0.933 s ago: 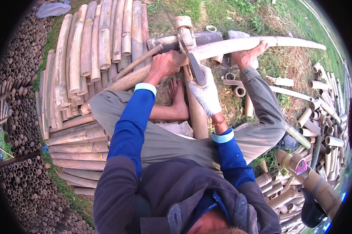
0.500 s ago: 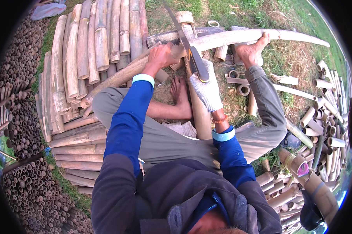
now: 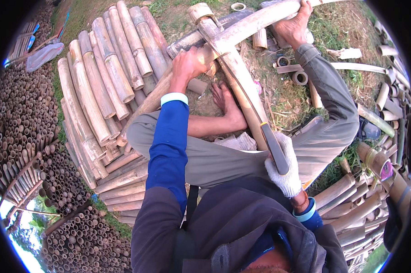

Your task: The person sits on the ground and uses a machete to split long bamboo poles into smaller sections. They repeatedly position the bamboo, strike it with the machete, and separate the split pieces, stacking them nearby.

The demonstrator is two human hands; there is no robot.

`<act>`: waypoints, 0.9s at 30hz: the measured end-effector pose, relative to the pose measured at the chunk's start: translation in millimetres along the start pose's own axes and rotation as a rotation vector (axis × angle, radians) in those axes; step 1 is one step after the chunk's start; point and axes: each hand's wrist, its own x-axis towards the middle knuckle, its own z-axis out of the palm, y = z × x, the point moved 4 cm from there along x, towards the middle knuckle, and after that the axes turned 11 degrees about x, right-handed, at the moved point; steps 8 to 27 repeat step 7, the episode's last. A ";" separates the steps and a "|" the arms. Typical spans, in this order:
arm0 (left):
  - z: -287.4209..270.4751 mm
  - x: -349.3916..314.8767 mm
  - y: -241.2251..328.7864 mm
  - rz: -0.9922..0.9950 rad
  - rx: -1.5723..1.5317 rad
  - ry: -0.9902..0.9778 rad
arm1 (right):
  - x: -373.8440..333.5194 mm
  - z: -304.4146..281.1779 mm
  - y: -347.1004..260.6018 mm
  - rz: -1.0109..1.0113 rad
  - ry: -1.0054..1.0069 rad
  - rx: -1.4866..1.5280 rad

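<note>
My left hand (image 3: 187, 66), bare, is closed around a long bamboo pole (image 3: 255, 25) that slants from lower left to upper right. In my gloved right hand (image 3: 287, 170) is the dark handle (image 3: 274, 150) of a handsaw, held close to my lap. Its long curved blade (image 3: 244, 91) reaches up to the pole, just right of my left hand. Beneath the pole runs a thick bamboo support (image 3: 239, 66), pointing back toward my lap. My raised foot (image 3: 294, 29) presses on the pole farther right. Whether the blade is in a cut, I cannot tell.
Cut bamboo lengths (image 3: 112, 68) lie stacked at left. Beyond them is a large pile of bamboo pieces (image 3: 23, 104) with round ends showing. More bamboo pieces (image 3: 351, 214) are heaped at right. Short rings (image 3: 300, 78) lie on the grass. My other foot (image 3: 230, 107) rests beside the support.
My right hand has drawn the saw back from near the pole toward my lap. My left hand still grips the pole. The whole view has shifted and tilted slightly.
</note>
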 end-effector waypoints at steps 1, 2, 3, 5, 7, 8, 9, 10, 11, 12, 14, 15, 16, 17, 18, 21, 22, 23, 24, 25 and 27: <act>-2.0 -4.8 -6.9 -0.018 0.022 0.026 | 42.4 12.7 1.3 -0.257 -0.009 -0.062; -0.3 -5.3 -10.0 -0.012 0.028 0.050 | 84.4 31.2 -1.5 -0.206 -0.004 0.029; 0.1 -3.6 -4.7 0.016 0.030 0.071 | 132.0 50.5 13.1 -0.327 0.030 0.085; -0.5 -0.8 1.2 0.033 0.026 0.046 | 207.8 78.0 -10.4 -0.500 0.073 0.010; -5.4 -3.9 -2.1 0.020 -0.009 0.032 | 225.8 86.6 -29.2 -0.441 -0.009 0.023; -5.4 -3.9 -2.1 0.020 -0.009 0.032 | 225.8 86.6 -29.2 -0.441 -0.009 0.023; -5.4 -3.9 -2.1 0.020 -0.009 0.032 | 225.8 86.6 -29.2 -0.441 -0.009 0.023; -5.4 -3.9 -2.1 0.020 -0.009 0.032 | 225.8 86.6 -29.2 -0.441 -0.009 0.023; -5.4 -3.9 -2.1 0.020 -0.009 0.032 | 225.8 86.6 -29.2 -0.441 -0.009 0.023; -5.4 -3.9 -2.1 0.020 -0.009 0.032 | 225.8 86.6 -29.2 -0.441 -0.009 0.023; -5.4 -3.9 -2.1 0.020 -0.009 0.032 | 225.8 86.6 -29.2 -0.441 -0.009 0.023; -5.4 -3.9 -2.1 0.020 -0.009 0.032 | 225.8 86.6 -29.2 -0.441 -0.009 0.023; -5.4 -3.9 -2.1 0.020 -0.009 0.032 | 225.8 86.6 -29.2 -0.441 -0.009 0.023; -5.4 -3.9 -2.1 0.020 -0.009 0.032 | 225.8 86.6 -29.2 -0.441 -0.009 0.023; -5.4 -3.9 -2.1 0.020 -0.009 0.032 | 225.8 86.6 -29.2 -0.441 -0.009 0.023; -5.4 -3.9 -2.1 0.020 -0.009 0.032 | 225.8 86.6 -29.2 -0.441 -0.009 0.023; -5.4 -3.9 -2.1 0.020 -0.009 0.032 | 225.8 86.6 -29.2 -0.441 -0.009 0.023; -5.4 -3.9 -2.1 0.020 -0.009 0.032 | 225.8 86.6 -29.2 -0.441 -0.009 0.023; -5.4 -3.9 -2.1 0.020 -0.009 0.032 | 225.8 86.6 -29.2 -0.441 -0.009 0.023; -5.4 -3.9 -2.1 0.020 -0.009 0.032 | 225.8 86.6 -29.2 -0.441 -0.009 0.023; -5.4 -3.9 -2.1 0.020 -0.009 0.032 | 225.8 86.6 -29.2 -0.441 -0.009 0.023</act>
